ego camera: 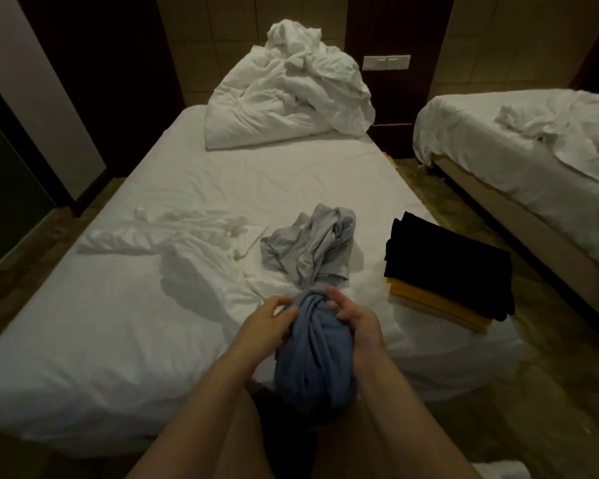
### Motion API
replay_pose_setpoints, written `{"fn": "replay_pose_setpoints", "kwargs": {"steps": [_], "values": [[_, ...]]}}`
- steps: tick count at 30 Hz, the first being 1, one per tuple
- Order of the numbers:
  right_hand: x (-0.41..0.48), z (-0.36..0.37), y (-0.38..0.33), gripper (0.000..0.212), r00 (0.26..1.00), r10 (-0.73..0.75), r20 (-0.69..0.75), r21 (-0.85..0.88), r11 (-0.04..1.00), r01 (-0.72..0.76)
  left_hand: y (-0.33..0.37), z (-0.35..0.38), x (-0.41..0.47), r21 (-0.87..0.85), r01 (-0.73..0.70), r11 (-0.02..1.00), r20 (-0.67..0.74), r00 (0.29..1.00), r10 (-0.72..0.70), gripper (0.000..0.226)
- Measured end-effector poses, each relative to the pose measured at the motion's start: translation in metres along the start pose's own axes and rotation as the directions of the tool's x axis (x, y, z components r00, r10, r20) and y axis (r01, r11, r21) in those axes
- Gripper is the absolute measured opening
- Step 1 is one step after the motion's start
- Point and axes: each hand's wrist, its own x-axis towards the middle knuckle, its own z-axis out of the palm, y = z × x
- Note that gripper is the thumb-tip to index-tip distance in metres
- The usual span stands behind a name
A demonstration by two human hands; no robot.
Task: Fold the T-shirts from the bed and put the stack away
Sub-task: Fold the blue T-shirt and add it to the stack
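At the bed's foot: twisted shirt, stack near the edge

Over the near edge of the bed (pixel 222 174), the left hand (pixel 272 318) and right hand (pixel 353 316) each clutch the blue T-shirt (pixel 312 357), soft jersey wound into a ropy bundle. Folded while still twisted, it would likely come out lopsided. Beyond it lies a limp, crumpled grey T-shirt (pixel 312 247). The folded stack (pixel 446 267), black on mustard, sits at the mattress's right edge, where a careless sweep could tip it off.

Blue T-shirt (pixel 313 347) hangs bunched; grey T-shirt (pixel 312 243) lies crumpled near folded stack (pixel 446 267).
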Motion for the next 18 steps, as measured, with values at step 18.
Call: {"fn": "replay_pose_setpoints", "kwargs": {"steps": [18], "values": [[-0.051, 0.005, 0.003, 0.06, 0.894, -0.439, 0.093, -0.836, 0.453, 0.31, 0.029, -0.019, -0.051, -0.805, -0.157, 0.572, -0.074, 0.983, 0.166, 0.023]]}}
